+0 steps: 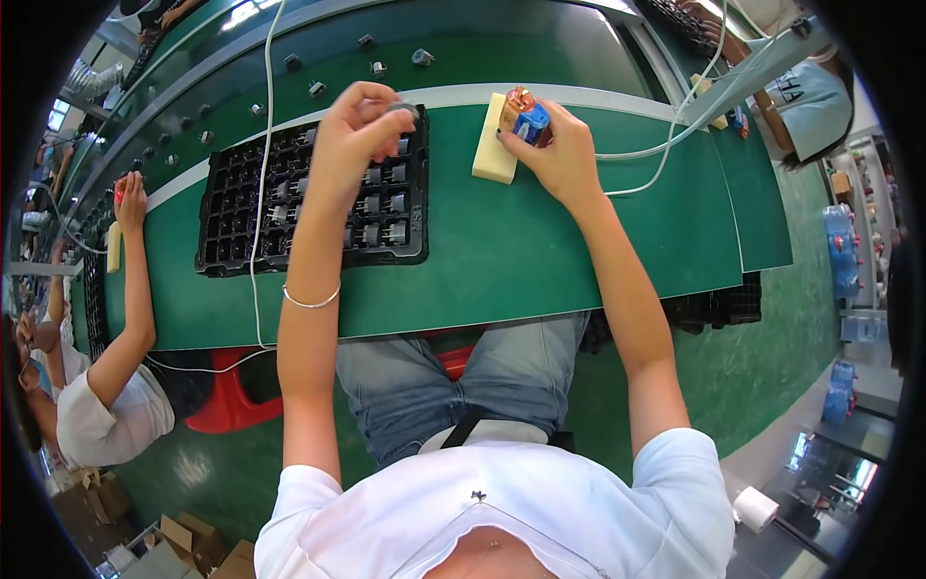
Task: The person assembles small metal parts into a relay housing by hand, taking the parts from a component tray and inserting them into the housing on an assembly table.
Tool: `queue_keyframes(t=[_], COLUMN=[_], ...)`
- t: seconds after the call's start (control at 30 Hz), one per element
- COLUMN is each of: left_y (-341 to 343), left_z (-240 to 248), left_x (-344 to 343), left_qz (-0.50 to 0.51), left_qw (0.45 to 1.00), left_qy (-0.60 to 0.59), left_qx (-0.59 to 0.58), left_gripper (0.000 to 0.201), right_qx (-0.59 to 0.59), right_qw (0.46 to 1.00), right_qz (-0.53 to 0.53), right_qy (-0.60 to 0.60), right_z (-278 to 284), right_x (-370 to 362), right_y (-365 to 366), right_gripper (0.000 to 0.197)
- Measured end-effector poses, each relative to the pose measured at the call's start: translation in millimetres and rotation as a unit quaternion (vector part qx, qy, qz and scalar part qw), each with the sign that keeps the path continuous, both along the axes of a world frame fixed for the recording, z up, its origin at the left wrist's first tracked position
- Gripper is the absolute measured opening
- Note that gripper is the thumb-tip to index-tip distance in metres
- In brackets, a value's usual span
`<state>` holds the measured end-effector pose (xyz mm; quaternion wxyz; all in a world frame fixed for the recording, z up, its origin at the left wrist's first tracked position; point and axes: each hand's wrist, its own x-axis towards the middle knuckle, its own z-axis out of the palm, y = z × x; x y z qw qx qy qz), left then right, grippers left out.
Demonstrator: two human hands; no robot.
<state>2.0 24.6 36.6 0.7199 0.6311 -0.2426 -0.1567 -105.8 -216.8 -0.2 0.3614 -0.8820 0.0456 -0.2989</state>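
Note:
My left hand (359, 135) is raised over the right part of a black compartment tray (410, 246). Its thumb and fingers pinch a small round grey part (407, 110), slightly blurred by motion. Several small cylindrical metal parts with pins (395, 233) sit in the tray's pockets, mostly toward its right side. To the right, my right hand (559, 150) is closed around a small blue-and-orange device (529, 121). That device is at the upper end of a cream-coloured block (494, 159) on the green table; my fingers hide where the two meet.
Beyond the table edge, a green conveyor (482, 53) carries scattered small parts (422, 57). A white cable (266, 125) hangs across the tray; another cable (637, 154) runs right of my right hand. Co-workers sit at left, one hand (131, 196) showing, and at far right.

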Motion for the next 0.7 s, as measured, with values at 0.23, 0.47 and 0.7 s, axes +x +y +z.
queue_keyframes(t=[0.23, 0.47, 0.7], left_y=[-20.3, -23.8, -26.8], left_z=[-13.4, -13.9, -16.7], left_x=[-18.7, -19.0, -17.5], left_qz=[-0.055, -0.052, -0.05], left_qw=[0.997, 0.997, 0.997], left_qy=[0.055, 0.049, 0.054], left_qx=[0.019, 0.04, 0.014], left_gripper=[0.018, 0.017, 0.017], right_qx=[-0.007, -0.011, -0.003], right_qw=[1.0, 1.0, 1.0], right_qz=[-0.003, -0.01, -0.009], right_qy=[-0.001, 0.007, 0.014], right_z=[0.2, -0.9, 1.2], right_x=[-0.2, 0.6, 3.2], right_y=[1.6, -0.6, -0.8], right_gripper=[0.043, 0.044, 0.045])
